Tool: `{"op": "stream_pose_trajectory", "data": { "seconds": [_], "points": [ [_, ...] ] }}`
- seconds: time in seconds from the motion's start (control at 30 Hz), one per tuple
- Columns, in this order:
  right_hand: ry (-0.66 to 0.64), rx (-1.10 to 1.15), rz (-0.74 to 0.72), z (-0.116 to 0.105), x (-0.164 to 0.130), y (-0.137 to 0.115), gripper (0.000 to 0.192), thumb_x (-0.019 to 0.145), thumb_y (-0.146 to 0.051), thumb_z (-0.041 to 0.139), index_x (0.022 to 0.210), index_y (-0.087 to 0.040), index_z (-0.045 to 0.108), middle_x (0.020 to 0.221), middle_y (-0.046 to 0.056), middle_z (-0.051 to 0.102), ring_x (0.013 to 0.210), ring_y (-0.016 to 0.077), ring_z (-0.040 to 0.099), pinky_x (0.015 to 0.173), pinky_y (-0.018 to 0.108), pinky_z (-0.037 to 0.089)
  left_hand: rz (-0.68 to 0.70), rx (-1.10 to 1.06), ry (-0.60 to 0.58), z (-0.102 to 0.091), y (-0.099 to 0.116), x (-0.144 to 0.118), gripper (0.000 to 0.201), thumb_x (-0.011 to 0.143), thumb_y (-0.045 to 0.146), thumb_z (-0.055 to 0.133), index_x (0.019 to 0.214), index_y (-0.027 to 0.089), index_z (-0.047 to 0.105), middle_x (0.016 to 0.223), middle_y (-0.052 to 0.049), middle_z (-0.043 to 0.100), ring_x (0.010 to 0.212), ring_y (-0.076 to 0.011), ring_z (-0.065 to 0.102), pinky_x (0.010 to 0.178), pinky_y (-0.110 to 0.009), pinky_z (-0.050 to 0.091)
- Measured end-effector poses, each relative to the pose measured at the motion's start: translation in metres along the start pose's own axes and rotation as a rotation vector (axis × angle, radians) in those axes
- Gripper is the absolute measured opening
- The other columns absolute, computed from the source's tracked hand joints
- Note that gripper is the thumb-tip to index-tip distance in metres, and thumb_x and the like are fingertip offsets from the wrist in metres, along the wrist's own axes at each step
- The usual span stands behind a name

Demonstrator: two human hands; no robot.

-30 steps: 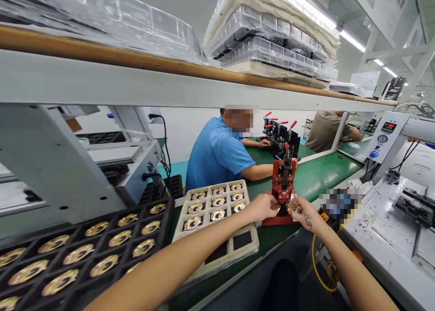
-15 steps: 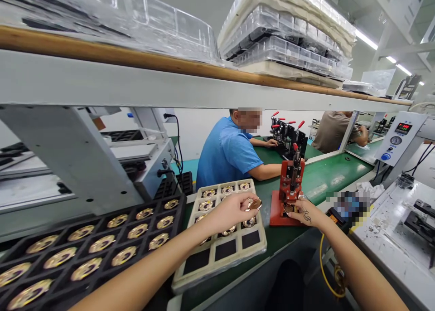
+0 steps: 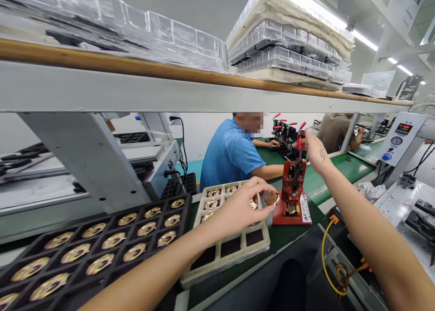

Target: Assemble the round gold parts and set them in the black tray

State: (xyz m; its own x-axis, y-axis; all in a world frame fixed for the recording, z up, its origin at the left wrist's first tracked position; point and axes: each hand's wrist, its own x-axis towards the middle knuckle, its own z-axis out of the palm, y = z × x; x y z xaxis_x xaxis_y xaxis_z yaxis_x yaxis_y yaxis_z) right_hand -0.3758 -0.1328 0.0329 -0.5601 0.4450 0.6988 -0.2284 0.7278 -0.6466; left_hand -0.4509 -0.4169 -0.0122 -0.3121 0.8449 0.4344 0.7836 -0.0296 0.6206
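My left hand (image 3: 243, 204) pinches a small round gold-coloured part (image 3: 272, 198) just left of a red hand press (image 3: 292, 188), above a beige compartment tray (image 3: 234, 252). That tray holds several similar round parts in its far cells. My right hand (image 3: 313, 148) is raised and grips the red-tipped lever (image 3: 299, 143) at the top of the press. Another round part (image 3: 291, 208) lies on the base of the press under its ram.
A black tray (image 3: 102, 252) of gold discs lies at the near left. A green belt (image 3: 322, 179) runs behind the press. Two other people sit across it, one in a blue shirt (image 3: 231, 154). A grey control box (image 3: 399, 136) and a white machine table (image 3: 404, 211) stand at right.
My right hand left the press base and rose to the lever top. My left hand, holding a round part, drifted from over the beige tray toward the press.
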Motion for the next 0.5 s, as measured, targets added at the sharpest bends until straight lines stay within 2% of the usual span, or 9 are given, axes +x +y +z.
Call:
{"op": "stream_pose_trajectory", "data": {
  "seconds": [0.1, 0.23, 0.37, 0.5],
  "points": [
    [0.037, -0.05, -0.108, 0.0, -0.051, -0.024, 0.057, 0.117, -0.056, 0.029, 0.117, -0.023, 0.075, 0.103, 0.007, 0.081, 0.103, 0.0265, 0.075, 0.103, 0.043, 0.054, 0.041, 0.022, -0.003, -0.001, -0.001, -0.011, 0.025, 0.087, 0.027, 0.071, 0.111, 0.026, 0.078, 0.115, -0.006, 0.075, 0.1, -0.0244, 0.07, 0.088, -0.034, 0.057],
    [0.037, -0.12, -0.233, -0.004, -0.115, -0.014, 0.042, 0.114, -0.042, 0.039, 0.106, -0.025, 0.076, 0.117, 0.009, 0.082, 0.125, 0.0304, 0.069, 0.119, 0.051, 0.041, -0.03, 0.035, -0.028, 0.001, -0.001, -0.02, 0.025, 0.088, 0.028, 0.07, 0.111, 0.026, 0.078, 0.109, -0.003, 0.081, 0.094, -0.0244, 0.072, 0.085, -0.033, 0.056],
    [-0.04, -0.161, -0.272, -0.001, -0.14, 0.005, 0.033, 0.112, -0.031, 0.044, 0.11, -0.026, 0.076, 0.129, 0.008, 0.083, 0.135, 0.0307, 0.067, 0.119, 0.054, 0.04, -0.072, -0.02, -0.106, 0.018, 0.01, -0.019, 0.03, 0.089, 0.028, 0.069, 0.118, 0.026, 0.076, 0.102, -0.001, 0.082, 0.085, -0.0217, 0.071, 0.079, -0.031, 0.056],
    [-0.042, -0.133, -0.218, -0.009, -0.157, -0.009, 0.037, 0.115, -0.031, 0.042, 0.132, -0.024, 0.073, 0.148, 0.011, 0.074, 0.151, 0.0309, 0.055, 0.124, 0.057, 0.036, 0.04, 0.057, -0.09, 0.041, 0.027, -0.022, 0.031, 0.088, 0.021, 0.067, 0.118, 0.025, 0.071, 0.104, -0.003, 0.079, 0.087, -0.0226, 0.073, 0.08, -0.032, 0.056]
  ]
}}
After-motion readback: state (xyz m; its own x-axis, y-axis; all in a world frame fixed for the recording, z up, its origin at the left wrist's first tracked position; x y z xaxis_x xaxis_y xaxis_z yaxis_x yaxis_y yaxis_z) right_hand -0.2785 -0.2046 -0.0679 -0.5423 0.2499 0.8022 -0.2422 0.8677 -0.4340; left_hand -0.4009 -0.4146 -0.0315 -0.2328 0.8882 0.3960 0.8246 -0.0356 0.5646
